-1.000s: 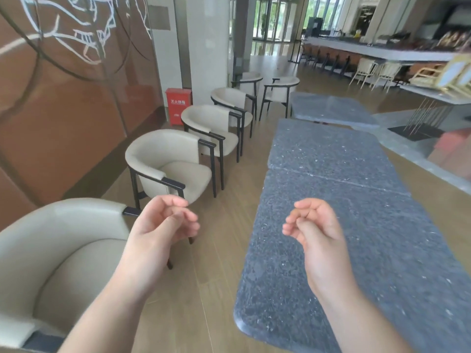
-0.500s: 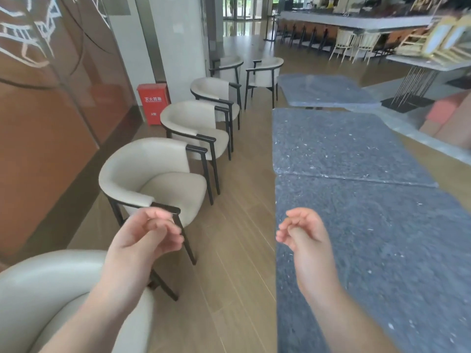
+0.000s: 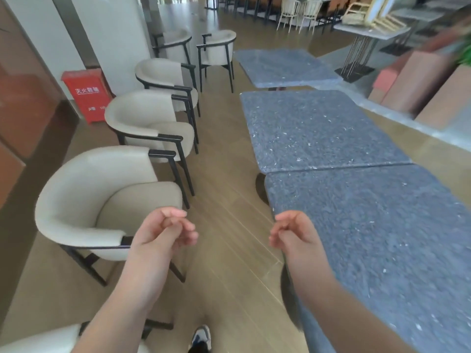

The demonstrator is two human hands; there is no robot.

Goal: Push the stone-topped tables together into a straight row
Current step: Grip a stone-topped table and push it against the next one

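**Two stone tables joined, a third apart**

Wooden flooring [image 3: 224, 225] runs between cream armchairs [image 3: 107, 200] and the grey tables. Left hand [image 3: 163, 233] and right hand [image 3: 293, 233] hang loosely curled, holding nothing. Right of the right hand lies the near table [image 3: 382, 238], touching the middle table [image 3: 318, 131] beyond; the far table [image 3: 283, 67] sits apart, skewed.

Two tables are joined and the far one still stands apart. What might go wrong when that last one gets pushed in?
The far table sits apart and skewed from the middle table, so a push may jam one corner first. The chair beside it could catch. Both the left hand and right hand are empty; fingers may get pinched at the closing gap.
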